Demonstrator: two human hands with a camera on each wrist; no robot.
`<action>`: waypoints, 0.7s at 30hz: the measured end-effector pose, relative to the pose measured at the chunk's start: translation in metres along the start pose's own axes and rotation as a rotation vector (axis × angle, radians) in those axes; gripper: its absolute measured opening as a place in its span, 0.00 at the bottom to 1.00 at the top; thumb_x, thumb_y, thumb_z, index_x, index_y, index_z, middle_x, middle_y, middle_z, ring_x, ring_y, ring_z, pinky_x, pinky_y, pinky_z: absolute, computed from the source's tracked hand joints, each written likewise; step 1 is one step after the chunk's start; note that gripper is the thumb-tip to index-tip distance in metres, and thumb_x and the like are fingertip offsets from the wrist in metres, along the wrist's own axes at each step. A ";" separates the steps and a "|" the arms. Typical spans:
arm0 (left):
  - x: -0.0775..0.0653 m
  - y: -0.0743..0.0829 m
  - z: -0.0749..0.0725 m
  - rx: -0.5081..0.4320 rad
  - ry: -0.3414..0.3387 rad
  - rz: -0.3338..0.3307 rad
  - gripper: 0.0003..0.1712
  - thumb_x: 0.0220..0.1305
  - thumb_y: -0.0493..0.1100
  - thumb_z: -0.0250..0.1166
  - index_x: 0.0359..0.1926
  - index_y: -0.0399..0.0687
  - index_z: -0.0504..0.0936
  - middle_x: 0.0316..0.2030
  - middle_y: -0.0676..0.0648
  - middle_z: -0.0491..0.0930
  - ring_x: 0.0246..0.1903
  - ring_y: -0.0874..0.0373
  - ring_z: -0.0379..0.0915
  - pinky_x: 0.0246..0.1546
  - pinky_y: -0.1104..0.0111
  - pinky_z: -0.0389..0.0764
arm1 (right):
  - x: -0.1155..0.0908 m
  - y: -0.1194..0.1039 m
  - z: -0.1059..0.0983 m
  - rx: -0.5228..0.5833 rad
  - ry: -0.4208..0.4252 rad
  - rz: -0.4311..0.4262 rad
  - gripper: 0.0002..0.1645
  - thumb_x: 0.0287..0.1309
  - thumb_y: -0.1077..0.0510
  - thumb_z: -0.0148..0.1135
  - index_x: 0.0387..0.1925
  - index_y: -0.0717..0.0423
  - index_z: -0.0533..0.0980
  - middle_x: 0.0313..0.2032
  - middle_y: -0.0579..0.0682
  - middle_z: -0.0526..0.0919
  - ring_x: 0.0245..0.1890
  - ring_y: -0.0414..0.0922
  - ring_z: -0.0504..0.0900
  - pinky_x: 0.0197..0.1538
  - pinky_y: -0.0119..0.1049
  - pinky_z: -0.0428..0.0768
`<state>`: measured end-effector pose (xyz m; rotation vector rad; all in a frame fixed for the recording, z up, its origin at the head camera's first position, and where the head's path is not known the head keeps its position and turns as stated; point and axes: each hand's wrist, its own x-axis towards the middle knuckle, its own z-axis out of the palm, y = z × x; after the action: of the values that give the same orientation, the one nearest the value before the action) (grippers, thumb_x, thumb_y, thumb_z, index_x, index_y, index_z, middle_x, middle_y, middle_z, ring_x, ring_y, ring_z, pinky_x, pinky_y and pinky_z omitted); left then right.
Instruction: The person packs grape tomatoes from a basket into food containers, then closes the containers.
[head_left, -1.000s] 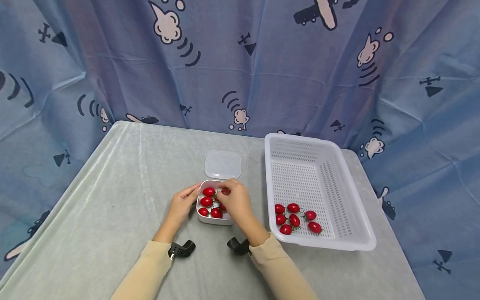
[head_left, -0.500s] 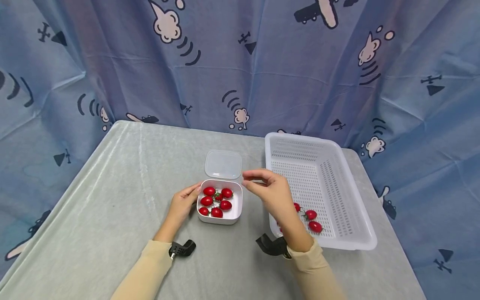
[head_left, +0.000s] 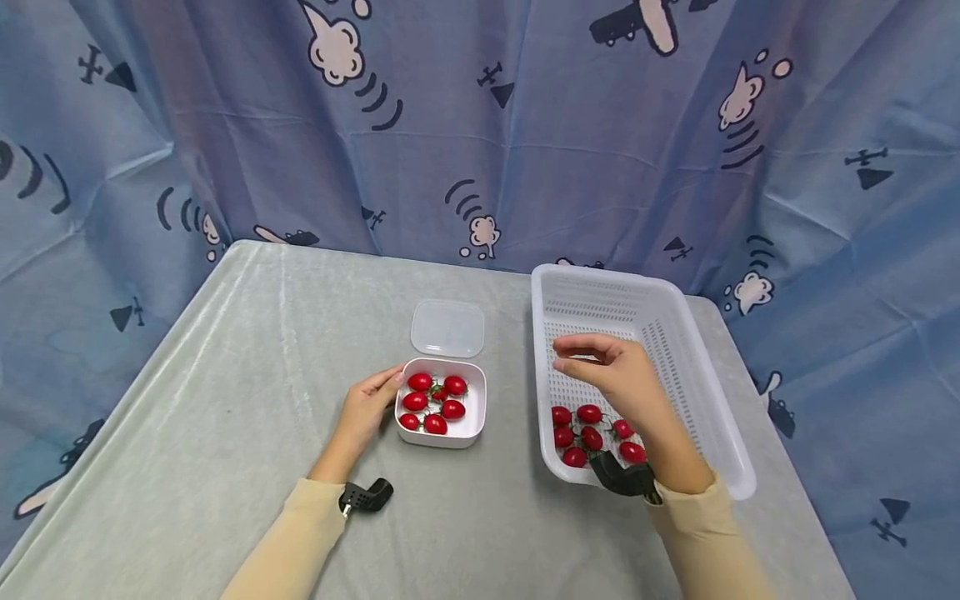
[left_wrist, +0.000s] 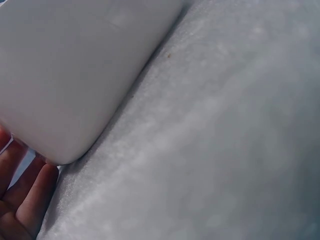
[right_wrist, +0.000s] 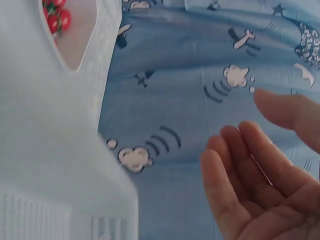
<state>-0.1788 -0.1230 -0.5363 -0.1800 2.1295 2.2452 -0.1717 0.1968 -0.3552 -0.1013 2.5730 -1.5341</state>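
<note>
A small white plastic food container (head_left: 442, 443) stands on the table with several red cherry tomatoes (head_left: 453, 409) in it. My left hand (head_left: 363, 414) holds its far left corner, the thumb at the rim and the fingers behind it. The left wrist view has those fingers (left_wrist: 37, 197) against the container's outer wall. Over the white perforated basket (head_left: 542, 375) hovers my right hand (head_left: 622, 375), thumb and fingers apart, nothing between them. Several more cherry tomatoes (head_left: 591, 438) lie in the basket's near left corner, below that hand. The right wrist view shows the right hand's slightly bent fingers (right_wrist: 220, 185).
A clear flat lid (head_left: 447, 328) lies on the table just behind the container. The basket takes up the table's right side. A blue patterned curtain (head_left: 420, 167) hangs behind the pale cloth-covered table (head_left: 225, 375).
My right hand has let go of a cherry tomato in the container and moved right, over the basket. The left hand has stayed at the container.
</note>
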 end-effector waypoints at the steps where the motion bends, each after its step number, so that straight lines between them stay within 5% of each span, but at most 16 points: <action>1: 0.000 0.001 0.000 0.001 0.002 -0.001 0.21 0.71 0.42 0.61 0.60 0.36 0.79 0.59 0.36 0.79 0.45 0.72 0.80 0.48 0.78 0.81 | 0.002 0.002 -0.004 -0.002 -0.007 -0.006 0.25 0.57 0.52 0.72 0.52 0.62 0.81 0.41 0.34 0.88 0.43 0.29 0.83 0.47 0.23 0.80; 7: 0.001 0.001 0.000 -0.009 0.006 -0.003 0.21 0.71 0.42 0.61 0.60 0.35 0.79 0.59 0.35 0.79 0.45 0.71 0.80 0.48 0.78 0.82 | 0.009 0.016 -0.023 -0.007 -0.041 -0.032 0.25 0.59 0.55 0.70 0.53 0.67 0.79 0.39 0.25 0.85 0.46 0.28 0.81 0.49 0.22 0.79; 15: 0.001 0.001 0.001 -0.010 0.005 -0.002 0.21 0.71 0.41 0.61 0.60 0.35 0.79 0.59 0.36 0.79 0.45 0.73 0.80 0.51 0.75 0.82 | 0.018 0.029 -0.036 -0.077 -0.092 -0.012 0.25 0.60 0.53 0.69 0.55 0.65 0.79 0.48 0.42 0.87 0.47 0.29 0.80 0.50 0.23 0.78; 21: 0.000 0.001 0.001 -0.015 -0.001 0.002 0.21 0.71 0.41 0.61 0.60 0.34 0.79 0.58 0.35 0.79 0.46 0.70 0.80 0.50 0.75 0.83 | 0.026 0.044 -0.046 -0.095 -0.043 -0.031 0.25 0.61 0.54 0.68 0.55 0.65 0.79 0.43 0.31 0.85 0.47 0.27 0.79 0.50 0.20 0.77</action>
<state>-0.1785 -0.1223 -0.5357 -0.1773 2.1142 2.2624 -0.2035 0.2543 -0.3752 -0.1838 2.6221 -1.4036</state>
